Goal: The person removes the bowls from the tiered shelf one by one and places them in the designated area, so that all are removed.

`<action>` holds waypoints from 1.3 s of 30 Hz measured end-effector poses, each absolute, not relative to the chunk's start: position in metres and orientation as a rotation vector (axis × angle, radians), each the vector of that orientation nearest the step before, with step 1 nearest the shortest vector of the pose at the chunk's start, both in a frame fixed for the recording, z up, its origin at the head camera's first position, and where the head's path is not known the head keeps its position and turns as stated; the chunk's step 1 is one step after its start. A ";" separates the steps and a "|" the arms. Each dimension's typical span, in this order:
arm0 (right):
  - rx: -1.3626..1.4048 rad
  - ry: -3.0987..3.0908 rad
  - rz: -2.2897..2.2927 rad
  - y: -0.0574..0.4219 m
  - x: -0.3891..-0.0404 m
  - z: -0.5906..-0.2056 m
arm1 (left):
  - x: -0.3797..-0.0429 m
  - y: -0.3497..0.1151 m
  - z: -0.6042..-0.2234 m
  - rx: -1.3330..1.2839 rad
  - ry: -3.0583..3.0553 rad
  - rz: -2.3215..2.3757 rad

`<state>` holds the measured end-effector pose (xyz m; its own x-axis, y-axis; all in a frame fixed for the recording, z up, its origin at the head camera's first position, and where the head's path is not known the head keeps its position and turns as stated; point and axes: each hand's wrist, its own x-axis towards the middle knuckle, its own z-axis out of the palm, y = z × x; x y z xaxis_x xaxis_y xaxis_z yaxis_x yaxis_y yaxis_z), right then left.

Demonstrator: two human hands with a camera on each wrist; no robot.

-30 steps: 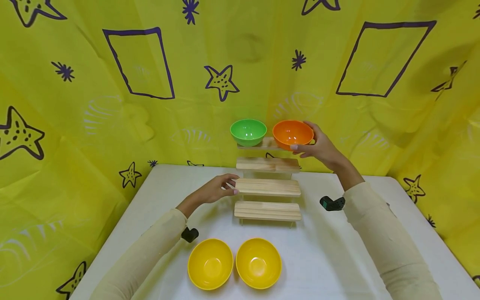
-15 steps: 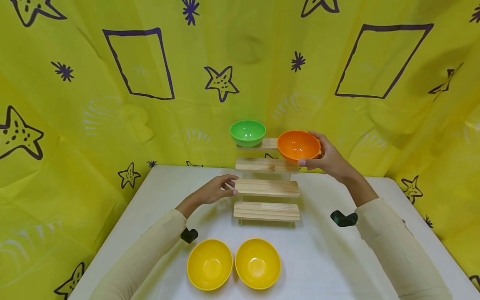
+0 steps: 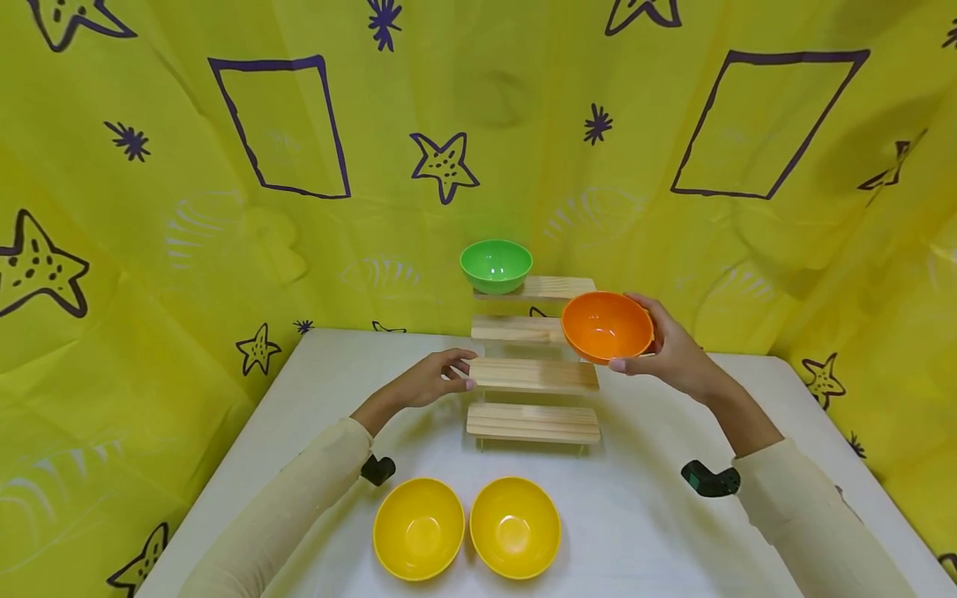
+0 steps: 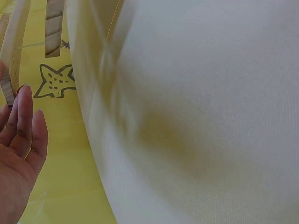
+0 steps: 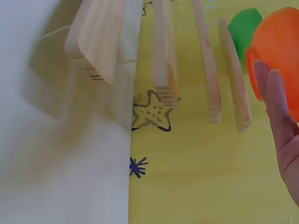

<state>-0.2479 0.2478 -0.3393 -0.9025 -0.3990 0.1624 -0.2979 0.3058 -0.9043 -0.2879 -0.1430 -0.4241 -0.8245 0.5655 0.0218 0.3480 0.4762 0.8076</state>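
In the head view my right hand (image 3: 676, 353) grips an orange bowl (image 3: 607, 325) by its right side, thumb at the front and fingers behind. The bowl is tilted slightly and overlaps the right end of the upper steps of a wooden tiered stand (image 3: 534, 375). In the right wrist view fingers (image 5: 276, 100) lie along the underside of the orange bowl (image 5: 280, 51). My left hand (image 3: 429, 378) pinches the left end of the stand's second step from the bottom. A green bowl (image 3: 496, 267) sits upright on the left of the top step.
Two yellow bowls, a left one (image 3: 419, 529) and a right one (image 3: 515, 528), stand side by side on the white table (image 3: 635, 540) in front of the stand. A yellow patterned curtain (image 3: 299, 249) surrounds the table's back and sides.
My right hand has lifted the orange bowl off the top step's right end and moved it down and slightly right, toward me. The left hand, green bowl and yellow bowls have stayed put.
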 end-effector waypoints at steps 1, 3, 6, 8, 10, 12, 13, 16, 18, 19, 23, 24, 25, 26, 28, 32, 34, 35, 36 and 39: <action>-0.663 2.459 -1.674 0.249 -0.245 -0.340 | -0.288 -0.143 -0.424 0.784 2.478 1.267; -0.682 2.449 -1.680 0.251 -0.240 -0.342 | -0.288 -0.142 -0.424 0.782 2.481 1.262; -0.717 2.439 -1.682 0.253 -0.234 -0.344 | -0.288 -0.142 -0.425 0.770 2.484 1.262; -0.728 2.437 -1.681 0.254 -0.230 -0.346 | -0.287 -0.141 -0.424 0.770 2.484 1.264; -0.728 2.439 -1.676 0.254 -0.227 -0.347 | -0.287 -0.142 -0.424 0.774 2.483 1.262; -0.726 2.442 -1.668 0.254 -0.224 -0.348 | -0.287 -0.142 -0.424 0.773 2.485 1.257; -0.725 2.446 -1.663 0.255 -0.222 -0.348 | -0.287 -0.142 -0.424 0.774 2.485 1.255; -0.730 2.451 -1.648 0.255 -0.219 -0.350 | -0.287 -0.141 -0.424 0.763 2.483 1.255; -0.733 2.453 -1.644 0.256 -0.216 -0.351 | -0.287 -0.141 -0.424 0.768 2.483 1.257; -0.733 2.452 -1.642 0.257 -0.215 -0.352 | -0.287 -0.141 -0.424 0.774 2.483 1.257; -0.736 2.446 -1.643 0.258 -0.211 -0.353 | -0.286 -0.142 -0.424 0.789 2.488 1.250; -0.737 2.443 -1.643 0.258 -0.210 -0.354 | -0.286 -0.142 -0.424 0.788 2.489 1.247; -0.739 2.440 -1.644 0.259 -0.209 -0.354 | -0.286 -0.142 -0.424 0.784 2.490 1.245; -0.741 2.440 -1.643 0.259 -0.208 -0.355 | -0.285 -0.142 -0.424 0.779 2.491 1.243; -0.747 2.439 -1.639 0.259 -0.206 -0.355 | -0.285 -0.141 -0.423 0.770 2.491 1.239; -0.764 2.439 -1.631 0.260 -0.204 -0.356 | -0.284 -0.142 -0.422 0.772 2.495 1.230; -0.777 2.435 -1.630 0.261 -0.202 -0.357 | -0.284 -0.142 -0.421 0.778 2.498 1.225; -0.785 2.432 -1.632 0.261 -0.202 -0.358 | -0.284 -0.142 -0.421 0.779 2.497 1.226; -0.790 2.427 -1.633 0.261 -0.201 -0.358 | -0.285 -0.142 -0.421 0.785 2.499 1.225; -0.804 2.393 -1.646 0.261 -0.199 -0.361 | -0.286 -0.142 -0.423 0.779 2.496 1.230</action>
